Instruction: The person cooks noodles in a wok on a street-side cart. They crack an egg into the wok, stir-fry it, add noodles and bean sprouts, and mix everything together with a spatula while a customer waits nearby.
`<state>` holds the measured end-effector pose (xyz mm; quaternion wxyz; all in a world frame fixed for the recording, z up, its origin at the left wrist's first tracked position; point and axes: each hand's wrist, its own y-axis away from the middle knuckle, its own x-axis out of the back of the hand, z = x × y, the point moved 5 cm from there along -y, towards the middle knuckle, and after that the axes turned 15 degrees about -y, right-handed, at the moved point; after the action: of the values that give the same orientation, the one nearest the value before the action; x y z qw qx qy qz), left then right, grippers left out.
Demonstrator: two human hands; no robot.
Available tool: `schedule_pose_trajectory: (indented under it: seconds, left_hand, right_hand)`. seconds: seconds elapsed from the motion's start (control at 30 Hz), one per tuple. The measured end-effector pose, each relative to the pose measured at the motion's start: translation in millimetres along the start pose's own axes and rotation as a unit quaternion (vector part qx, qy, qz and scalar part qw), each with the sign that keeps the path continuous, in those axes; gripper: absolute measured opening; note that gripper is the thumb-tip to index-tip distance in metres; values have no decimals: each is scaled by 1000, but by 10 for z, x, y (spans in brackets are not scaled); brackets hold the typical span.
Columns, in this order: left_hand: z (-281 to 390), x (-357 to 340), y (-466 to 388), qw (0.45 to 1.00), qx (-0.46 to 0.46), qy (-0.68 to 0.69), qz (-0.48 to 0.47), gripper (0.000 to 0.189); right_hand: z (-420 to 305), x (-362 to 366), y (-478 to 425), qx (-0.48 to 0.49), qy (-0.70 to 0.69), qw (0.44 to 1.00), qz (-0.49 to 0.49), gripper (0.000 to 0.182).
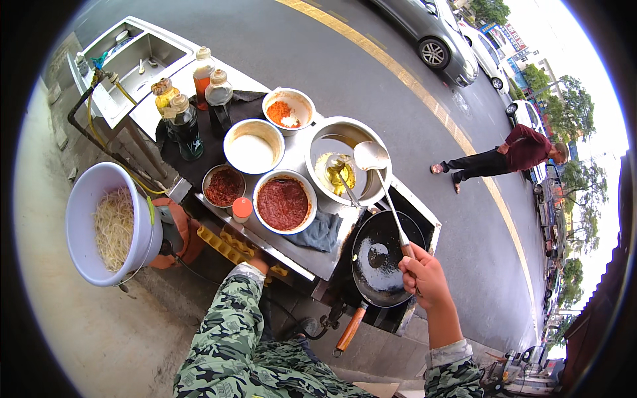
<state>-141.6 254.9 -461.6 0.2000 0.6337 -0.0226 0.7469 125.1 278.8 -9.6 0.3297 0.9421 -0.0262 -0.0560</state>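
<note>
My right hand [423, 276] grips the wooden handle of a metal ladle [371, 155]. The ladle's bowl hangs over the right part of a large metal pot [318, 130] of oil, where a second ladle [341, 174] rests. Below my right hand's grip sits a black wok [378, 258] with a wet, shiny inside and a wooden handle [352, 328]. My left hand [259, 263] reaches under the cart's front edge beside yellow egg trays [221, 246]; its fingers are hidden. Near it are a bowl of red sauce [282, 203] and a red-lidded jar [242, 209].
A bucket of bean sprouts [113, 229] stands at the left. Bottles [184, 124], a bowl of white contents [254, 147], a bowl of chili flakes [224, 186] and a grey cloth [318, 233] crowd the cart. Beyond are a sink [164, 49], a person [517, 149] and parked cars [433, 35].
</note>
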Motion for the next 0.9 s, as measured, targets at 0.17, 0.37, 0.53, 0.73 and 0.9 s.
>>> schedule_pose_trajectory:
  seconds: [0.17,0.37,0.53,0.73,0.9]
  left_hand:
    - [-12,-19,-32,1000,-4,4,-1,68]
    - [6,-177,88,961,122,213,127,71]
    - [317,468,1210,648,217,729,-32,25]
    - [1070,2044,1776,474,167,862,-64,20]
    - [1869,2800,1058,482,-42,865,-137,27]
  right_hand:
    - [269,265,195,-58,-170,983,-32,32]
    - [397,733,718,-26,-158,987,16,36]
    - [802,1415,943,11,-17,993,117,43]
    - [1429,2108,956,46,95,980,166,47]
    - [1741,2302,1005,175,246,933,196,55]
